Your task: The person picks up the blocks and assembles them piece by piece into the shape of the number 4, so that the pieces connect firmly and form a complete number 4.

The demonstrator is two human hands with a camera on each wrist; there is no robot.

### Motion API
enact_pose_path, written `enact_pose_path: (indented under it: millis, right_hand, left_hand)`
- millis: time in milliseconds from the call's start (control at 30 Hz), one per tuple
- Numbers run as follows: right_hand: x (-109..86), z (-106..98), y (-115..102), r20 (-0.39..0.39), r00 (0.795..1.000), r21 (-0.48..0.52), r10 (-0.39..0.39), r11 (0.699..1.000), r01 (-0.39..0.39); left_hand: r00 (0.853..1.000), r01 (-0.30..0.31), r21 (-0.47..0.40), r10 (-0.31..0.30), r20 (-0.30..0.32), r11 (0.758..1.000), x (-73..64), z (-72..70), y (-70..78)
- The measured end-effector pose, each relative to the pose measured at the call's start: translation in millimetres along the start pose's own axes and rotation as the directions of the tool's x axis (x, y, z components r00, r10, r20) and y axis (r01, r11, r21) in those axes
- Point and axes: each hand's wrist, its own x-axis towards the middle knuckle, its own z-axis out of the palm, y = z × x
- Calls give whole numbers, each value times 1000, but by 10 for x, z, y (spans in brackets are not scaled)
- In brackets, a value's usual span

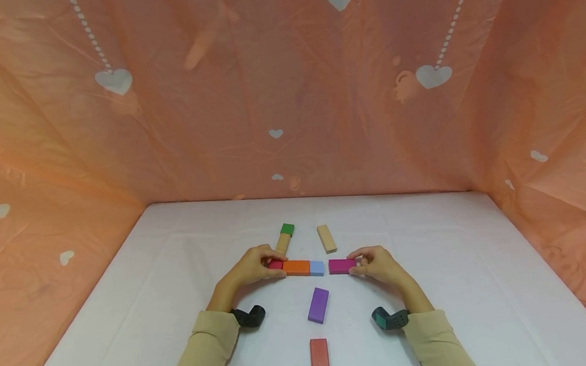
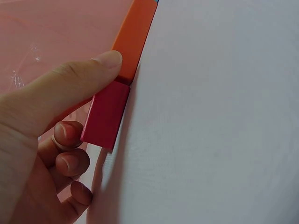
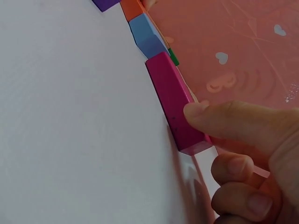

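An orange block [image 1: 296, 268] lies in a row between a small red block [image 1: 276, 264] and a light blue block [image 1: 316, 268]. My left hand [image 1: 254, 265] pinches the orange block's left end, right where it meets the red one. The thumb tip [image 2: 111, 60] is on the orange side and the forefinger is mostly hidden behind. A short gap separates the blue block from a magenta block [image 1: 341, 266], whose right part my right hand [image 1: 378, 263] pinches between thumb and forefinger. The magenta block stands in line with the row.
Behind the row, a green block [image 1: 287, 228] touches a natural wood block [image 1: 283, 243]; another wood block [image 1: 326, 239] slants farther right. Nearer me lie a purple block [image 1: 318, 305] and a salmon-red block [image 1: 319, 361]. An orange curtain [image 1: 291, 160] borders the white table [image 1: 418, 225].
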Motion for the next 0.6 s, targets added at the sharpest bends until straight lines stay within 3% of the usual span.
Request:
enact_pose_path:
  millis: [600]
  right_hand:
    - [-10, 19, -25, 5, 1000, 17, 13, 1000, -13]
  left_hand:
    - [1000, -17, -5, 17, -1, 1000, -2, -2, -19]
